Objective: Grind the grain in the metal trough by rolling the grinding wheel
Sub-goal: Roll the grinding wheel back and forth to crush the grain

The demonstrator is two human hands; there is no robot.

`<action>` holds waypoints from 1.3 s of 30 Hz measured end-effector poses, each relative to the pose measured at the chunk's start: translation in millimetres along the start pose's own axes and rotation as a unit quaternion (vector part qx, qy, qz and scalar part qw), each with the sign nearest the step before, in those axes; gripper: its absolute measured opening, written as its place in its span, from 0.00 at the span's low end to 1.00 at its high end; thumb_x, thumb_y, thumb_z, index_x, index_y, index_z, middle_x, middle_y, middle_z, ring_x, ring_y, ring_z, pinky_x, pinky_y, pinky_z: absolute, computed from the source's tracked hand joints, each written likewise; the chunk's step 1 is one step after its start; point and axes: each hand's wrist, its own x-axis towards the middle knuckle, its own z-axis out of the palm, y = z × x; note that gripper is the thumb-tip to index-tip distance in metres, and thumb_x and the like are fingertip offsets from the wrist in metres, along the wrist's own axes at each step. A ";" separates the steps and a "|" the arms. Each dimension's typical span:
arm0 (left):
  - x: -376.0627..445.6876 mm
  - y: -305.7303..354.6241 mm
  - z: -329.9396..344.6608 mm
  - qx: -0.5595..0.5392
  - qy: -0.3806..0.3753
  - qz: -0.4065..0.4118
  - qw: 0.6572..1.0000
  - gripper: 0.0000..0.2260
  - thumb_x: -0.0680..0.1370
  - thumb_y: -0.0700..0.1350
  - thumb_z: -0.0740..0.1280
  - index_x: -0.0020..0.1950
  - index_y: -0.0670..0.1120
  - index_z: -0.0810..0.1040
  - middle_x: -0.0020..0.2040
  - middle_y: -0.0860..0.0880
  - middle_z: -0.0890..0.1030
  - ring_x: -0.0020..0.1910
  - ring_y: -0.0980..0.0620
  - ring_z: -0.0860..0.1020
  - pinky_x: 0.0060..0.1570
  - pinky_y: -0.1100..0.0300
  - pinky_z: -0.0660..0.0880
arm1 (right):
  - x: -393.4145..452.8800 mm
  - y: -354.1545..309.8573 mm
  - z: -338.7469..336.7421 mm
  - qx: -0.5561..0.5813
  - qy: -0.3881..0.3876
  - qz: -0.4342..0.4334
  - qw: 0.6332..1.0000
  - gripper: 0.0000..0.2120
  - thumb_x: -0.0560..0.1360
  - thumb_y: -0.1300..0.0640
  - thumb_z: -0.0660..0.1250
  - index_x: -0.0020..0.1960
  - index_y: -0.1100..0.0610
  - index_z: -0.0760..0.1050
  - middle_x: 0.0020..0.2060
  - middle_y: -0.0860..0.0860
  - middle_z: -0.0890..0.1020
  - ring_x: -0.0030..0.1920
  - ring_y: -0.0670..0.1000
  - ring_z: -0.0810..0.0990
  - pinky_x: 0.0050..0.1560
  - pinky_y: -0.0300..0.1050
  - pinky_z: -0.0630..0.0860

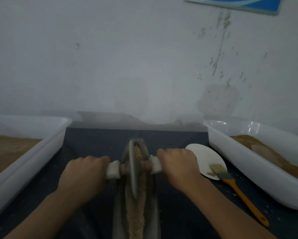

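Grain-filled trough [119, 200] — white trays [258, 152], brush [231, 181] flanking

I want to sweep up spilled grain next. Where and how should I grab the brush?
Grip the brush's orange handle, coming from above on the near right. It lies flat and bare on the cloth, pointing toward you, while the bristles rest on the white disc.

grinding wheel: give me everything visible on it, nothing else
The grinding wheel is a thin, dull grey disc that looks like metal, standing upright on edge in the metal trough, about midway along it. Its lower rim sits in the tan grain. A brownish axle runs through its hub, with pale wrapping on both ends. The left hand grips one end, the right hand the other. The picture is slightly blurred, so its surface detail cannot be made out.
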 end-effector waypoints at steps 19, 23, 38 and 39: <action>-33.5 6.9 -33.9 -0.001 -0.059 0.032 0.998 0.13 0.71 0.57 0.64 0.40 0.57 0.59 0.35 0.55 0.67 0.35 0.53 0.70 0.33 0.57 0.62 | -46.8 -3.5 -24.0 0.031 -0.044 -0.020 0.998 0.19 0.54 0.52 0.78 0.36 0.49 0.68 0.27 0.48 0.75 0.25 0.50 0.74 0.22 0.43 0.66; 0.7 4.6 -5.7 0.002 -0.015 0.002 1.000 0.13 0.72 0.54 0.64 0.38 0.56 0.60 0.32 0.54 0.66 0.31 0.53 0.66 0.32 0.58 0.62 | -2.1 1.5 -0.5 -0.010 -0.028 0.012 0.999 0.10 0.69 0.52 0.68 0.45 0.48 0.68 0.39 0.48 0.79 0.37 0.52 0.78 0.31 0.44 0.65; -45.3 12.8 -55.9 0.024 -0.057 0.070 0.996 0.16 0.72 0.56 0.66 0.40 0.57 0.57 0.32 0.55 0.62 0.32 0.53 0.64 0.31 0.57 0.58 | -74.1 0.9 -22.2 0.066 0.039 -0.028 0.997 0.22 0.58 0.50 0.78 0.32 0.47 0.62 0.22 0.46 0.69 0.20 0.48 0.67 0.18 0.44 0.65; -47.7 12.7 -57.2 0.023 -0.055 0.070 0.996 0.16 0.72 0.56 0.65 0.40 0.57 0.57 0.32 0.55 0.62 0.32 0.53 0.64 0.31 0.57 0.58 | -76.6 1.5 -23.4 0.061 0.042 -0.033 0.997 0.22 0.58 0.50 0.78 0.32 0.47 0.62 0.22 0.46 0.68 0.19 0.48 0.67 0.18 0.45 0.64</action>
